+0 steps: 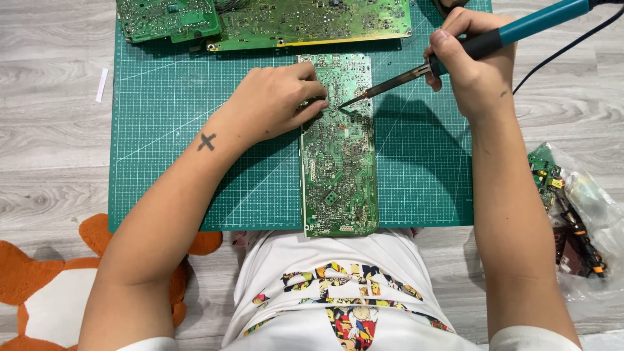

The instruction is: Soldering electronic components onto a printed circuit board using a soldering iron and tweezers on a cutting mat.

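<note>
One long circuit board [338,162] lies on the green mat [169,130]; two more boards [260,19] sit above. Left hand [273,101] fingers press it; right hand [471,62] grips one soldering iron [455,55], tip touching.

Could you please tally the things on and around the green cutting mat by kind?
Green printed circuit boards on the mat: 3
Teal-handled soldering iron: 1
Green gridded cutting mat: 1
Clear plastic bag of parts: 1
Total: 6
</note>
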